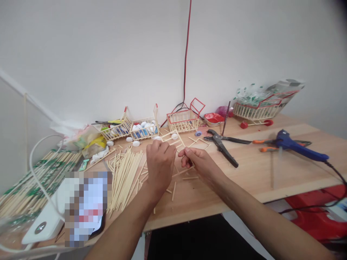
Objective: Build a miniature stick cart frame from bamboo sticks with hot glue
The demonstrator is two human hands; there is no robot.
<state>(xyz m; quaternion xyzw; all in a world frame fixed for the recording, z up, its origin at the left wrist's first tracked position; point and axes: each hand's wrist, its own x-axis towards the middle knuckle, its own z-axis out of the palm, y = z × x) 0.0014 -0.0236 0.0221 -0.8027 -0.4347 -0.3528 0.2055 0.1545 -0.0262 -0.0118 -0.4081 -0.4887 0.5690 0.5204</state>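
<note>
A small frame of thin wooden sticks (181, 138) is held up over the middle of the table. My left hand (159, 164) is closed around its near left part, and the fingers hide where it grips. With thumb and forefinger, my right hand (197, 159) pinches the frame's right end. Just beyond it stand a basket cart of sticks with a red-painted rim (183, 124) and another stick cart filled with bottle caps (144, 128). A pile of loose sticks (126, 180) lies left of my left hand. Short cut pieces are scattered beneath both hands.
Black-handled pliers (223, 148) and a blue glue gun (300, 146) lie to the right. Behind are a red paint tray (214, 118) and a finished-looking cart with red wheels (255, 112). At left are a phone (90, 206), a white power bank-like block (45, 224) and bundled sticks (40, 177).
</note>
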